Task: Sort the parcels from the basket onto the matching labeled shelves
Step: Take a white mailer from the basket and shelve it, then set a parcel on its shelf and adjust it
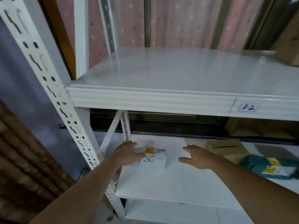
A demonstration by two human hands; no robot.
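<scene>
— Two hands reach onto the lower shelf (169, 183). Where does the parcel (153, 156) lie?

— Flat on that shelf, near its left end, just right of the white upright (48, 88). It is a small white packet with a yellow and red label on top.

— And the left hand (127, 153)?

— It rests on the parcel's left side, fingers straight and spread over the near edge, thumb stretched along the label. Nothing is curled round it.

— The right hand (196, 156)?

— Apart from the parcel, to its right, fingers loose and spread, holding nothing. Bare shelf shows between the two.

— What else is on that shelf?

— A brown box (226, 148) behind the right hand, and a green bag (268, 165) with yellow print further right.

— And above?

— Another shelf (161, 73), its front edge tagged "3-2" (248, 107).
</scene>
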